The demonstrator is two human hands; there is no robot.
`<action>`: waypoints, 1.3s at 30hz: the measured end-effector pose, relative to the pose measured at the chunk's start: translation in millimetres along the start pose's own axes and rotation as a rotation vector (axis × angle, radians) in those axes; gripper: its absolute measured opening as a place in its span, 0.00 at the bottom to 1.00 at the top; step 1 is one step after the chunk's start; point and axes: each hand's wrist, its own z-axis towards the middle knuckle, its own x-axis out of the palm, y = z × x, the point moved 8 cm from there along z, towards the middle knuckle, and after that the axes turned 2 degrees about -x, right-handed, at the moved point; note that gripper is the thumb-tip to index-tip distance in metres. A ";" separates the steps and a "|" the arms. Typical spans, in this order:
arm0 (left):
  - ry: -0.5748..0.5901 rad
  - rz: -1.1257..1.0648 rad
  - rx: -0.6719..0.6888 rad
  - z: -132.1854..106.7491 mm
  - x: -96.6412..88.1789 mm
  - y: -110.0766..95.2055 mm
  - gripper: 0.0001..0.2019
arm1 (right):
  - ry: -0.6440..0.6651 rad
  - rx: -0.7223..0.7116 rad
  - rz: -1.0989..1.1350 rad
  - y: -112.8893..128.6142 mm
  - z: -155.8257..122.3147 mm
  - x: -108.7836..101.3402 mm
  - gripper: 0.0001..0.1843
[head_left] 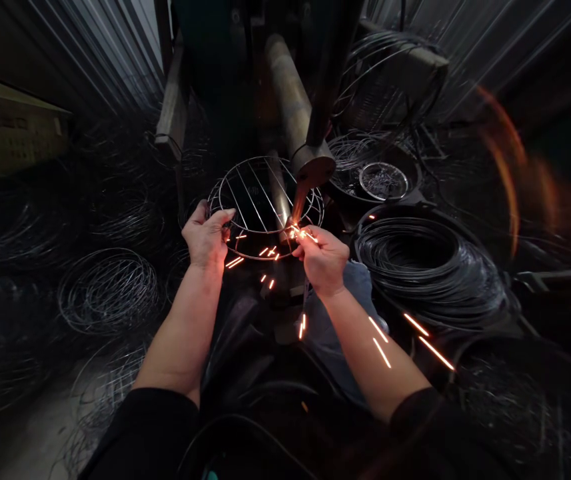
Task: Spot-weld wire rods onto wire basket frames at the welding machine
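A round wire rack (248,198) with parallel bars across it lies between my hands at the spot welder's electrodes. My left hand (206,233) grips its left rim, thumb on top. At the near right of the rim, my right hand (322,257) is closed in a pinch beside the glowing weld point; what its fingertips hold is lost in the glare. The copper upper electrode (300,201) comes down onto the rim from a thick cylindrical arm (292,100). Below the rack, part of the lower electrode arm (278,193) shows. Bright sparks fly downward from the contact.
A large coil of dark wire (430,267) sits at the right. Behind it, a round dish (384,181) holds small metal pieces. Stacked wire racks (110,290) crowd the left floor, with a cardboard box (12,130) farther back. Sparks streak over my right forearm.
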 end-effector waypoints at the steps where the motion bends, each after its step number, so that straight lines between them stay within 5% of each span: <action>1: 0.009 -0.001 -0.006 -0.5 -0.1 1.0 0.32 | -0.001 -0.001 0.023 1.2 -0.1 0.3 0.10; 4: 0.055 0.006 -0.024 0.2 0.0 2.5 0.33 | -0.011 0.045 0.134 -1.4 -2.3 -5.3 0.11; 7: 0.127 0.040 -0.065 8.3 2.5 1.9 0.35 | -0.072 0.106 0.189 -12.2 -9.5 -31.9 0.15; 9: 0.136 0.068 -0.077 18.3 3.0 -1.4 0.35 | -0.118 0.061 0.100 -15.6 -16.1 -58.3 0.14; 12: 0.175 0.129 -0.071 32.3 8.2 -7.1 0.35 | -0.007 0.036 -0.068 -20.7 -26.4 -76.1 0.12; 16: 0.203 0.172 -0.076 31.5 8.8 -6.1 0.34 | 0.188 0.219 0.109 -26.4 -41.1 -59.6 0.18; 22: 0.036 0.059 -0.037 0.9 -18.3 -1.7 0.36 | 0.211 0.255 0.235 -10.3 -45.2 -34.7 0.19; 29: -0.037 -0.001 0.043 -25.1 -28.3 -11.5 0.35 | 0.258 0.330 0.298 -11.2 -47.8 -32.5 0.17; 35: 0.006 -0.063 -0.011 -38.3 -21.9 2.5 0.34 | 0.296 0.215 0.208 6.6 -42.4 -30.1 0.13; 39: 0.003 -0.063 0.003 -39.4 -19.0 11.9 0.35 | 0.283 0.069 -0.105 19.0 -29.8 -25.4 0.09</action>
